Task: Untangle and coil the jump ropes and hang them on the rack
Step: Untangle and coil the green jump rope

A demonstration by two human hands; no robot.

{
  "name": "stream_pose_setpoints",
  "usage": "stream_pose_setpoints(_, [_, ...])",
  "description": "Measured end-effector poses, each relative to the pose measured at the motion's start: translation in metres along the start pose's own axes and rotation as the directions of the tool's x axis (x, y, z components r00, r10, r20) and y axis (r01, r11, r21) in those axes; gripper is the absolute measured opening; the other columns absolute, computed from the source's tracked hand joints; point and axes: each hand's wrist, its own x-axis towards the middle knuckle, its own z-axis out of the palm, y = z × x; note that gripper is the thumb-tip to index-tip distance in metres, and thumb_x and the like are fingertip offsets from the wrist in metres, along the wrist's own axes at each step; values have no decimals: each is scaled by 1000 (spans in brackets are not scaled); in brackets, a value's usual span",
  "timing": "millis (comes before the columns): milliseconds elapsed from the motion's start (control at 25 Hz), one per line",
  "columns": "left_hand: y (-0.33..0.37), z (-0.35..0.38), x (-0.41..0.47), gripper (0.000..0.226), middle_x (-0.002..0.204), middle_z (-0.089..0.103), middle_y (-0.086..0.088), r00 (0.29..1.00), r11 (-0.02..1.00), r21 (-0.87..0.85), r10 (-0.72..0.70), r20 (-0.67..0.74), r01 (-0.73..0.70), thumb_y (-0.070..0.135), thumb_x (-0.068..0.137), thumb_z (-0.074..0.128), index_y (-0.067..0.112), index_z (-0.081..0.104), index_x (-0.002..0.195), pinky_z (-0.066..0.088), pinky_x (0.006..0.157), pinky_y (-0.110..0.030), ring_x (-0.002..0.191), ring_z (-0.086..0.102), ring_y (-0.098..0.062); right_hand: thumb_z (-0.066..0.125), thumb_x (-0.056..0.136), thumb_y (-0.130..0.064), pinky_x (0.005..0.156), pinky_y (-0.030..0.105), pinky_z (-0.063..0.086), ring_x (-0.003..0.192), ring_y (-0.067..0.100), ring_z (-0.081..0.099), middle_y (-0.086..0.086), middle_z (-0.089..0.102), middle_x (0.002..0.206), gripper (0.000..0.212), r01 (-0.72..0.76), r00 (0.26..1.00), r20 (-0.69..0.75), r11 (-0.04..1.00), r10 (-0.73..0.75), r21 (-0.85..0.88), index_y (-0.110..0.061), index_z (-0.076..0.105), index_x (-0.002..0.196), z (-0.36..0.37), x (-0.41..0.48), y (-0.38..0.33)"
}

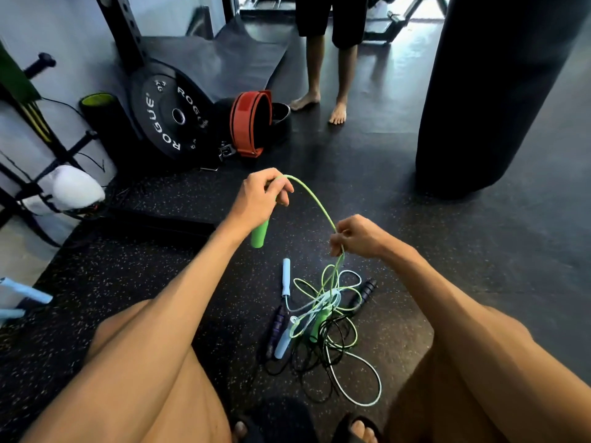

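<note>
My left hand [262, 195] grips a green jump-rope handle [259, 233], which hangs down below my fist. The green rope [315, 199] arcs from that hand over to my right hand [358, 236], which pinches the cord. Below my right hand the cord drops into a tangled pile of ropes [323, 318] on the floor between my knees. In the pile lie a light blue handle [286, 279], a second light blue handle [283, 342], a purple handle [275, 327], a dark handle [364, 292], a second green handle [318, 324], plus black and pale cords.
A black punching bag [499, 91] hangs at the right. A weight plate [172, 119] and a red belt [252, 123] lean at the back left by a black rack upright [123, 33]. Another person's bare legs [326, 75] stand behind. Light blue handles [22, 294] lie far left.
</note>
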Motion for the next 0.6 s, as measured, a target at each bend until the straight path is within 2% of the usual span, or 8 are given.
stream_pose_setpoints(80, [-5, -5, -1, 19, 62, 67, 1, 998, 989, 146, -20, 61, 11, 12, 98, 49, 11, 67, 93, 44, 63, -17, 55, 55, 1, 55, 98, -9, 73, 45, 62, 72, 28, 75, 15, 76, 76, 24, -1, 994, -108, 973, 27, 232, 5, 67, 83, -5, -5, -5])
stream_pose_setpoints(120, [-7, -6, -2, 17, 61, 66, 2, 996, 982, 188, -32, 85, 16, 11, 98, 49, 12, 66, 97, 42, 61, -13, 53, 54, 2, 53, 99, -7, 68, 47, 63, 70, 33, 74, 18, 74, 75, 23, 26, 987, -159, 920, 40, 392, 10, 64, 88, -9, -9, -10])
stream_pose_setpoints(160, [-9, -8, -2, 17, 59, 65, 3, 994, 978, 207, -39, 99, 18, 12, 98, 49, 13, 66, 98, 41, 60, -12, 52, 54, 2, 53, 100, -6, 64, 48, 62, 67, 35, 74, 20, 72, 75, 22, 70, 978, -204, 849, 46, 524, 13, 62, 91, -14, -13, -16])
stream_pose_setpoints(240, [-6, -9, -1, 18, 58, 62, 3, 990, 980, 199, -41, 132, 14, 18, 99, 50, 16, 68, 96, 44, 64, -20, 53, 53, -1, 55, 99, -6, 57, 43, 61, 59, 32, 71, 16, 71, 72, 20, 179, 950, -308, 727, 46, 663, 11, 63, 93, -23, -21, -28])
stream_pose_setpoints(320, [0, -6, -2, 21, 59, 62, 0, 983, 988, 154, -32, 183, 4, 21, 100, 49, 16, 69, 95, 44, 65, -26, 55, 53, -5, 60, 96, -9, 48, 33, 57, 50, 26, 67, 11, 70, 67, 16, 298, 901, -431, 643, 55, 705, 2, 68, 89, -33, -27, -41])
stream_pose_setpoints(400, [6, 0, -5, 20, 61, 63, -7, 976, 996, 84, -6, 218, -13, 16, 101, 48, 12, 67, 100, 44, 65, -24, 54, 54, -5, 64, 94, -13, 43, 26, 49, 42, 22, 60, 10, 67, 65, 17, 400, 842, -536, 593, 64, 699, 1, 71, 90, -43, -29, -51])
stream_pose_setpoints(480, [10, 7, -6, 19, 61, 63, -10, 974, 999, -22, 32, 226, -28, 10, 100, 47, 10, 66, 102, 47, 69, -29, 57, 60, -12, 65, 94, -16, 40, 22, 40, 38, 20, 52, 9, 65, 62, 20, 458, 800, -598, 591, 53, 665, 3, 72, 93, -50, -30, -58])
stream_pose_setpoints(600, [8, 8, -3, 23, 60, 62, -5, 981, 984, -178, 54, 186, -20, 9, 100, 46, 12, 69, 99, 49, 71, -38, 63, 60, -25, 65, 93, -14, 40, 21, 32, 39, 17, 44, 4, 60, 53, 18, 450, 771, -634, 658, 53, 604, 2, 72, 89, -47, -24, -54])
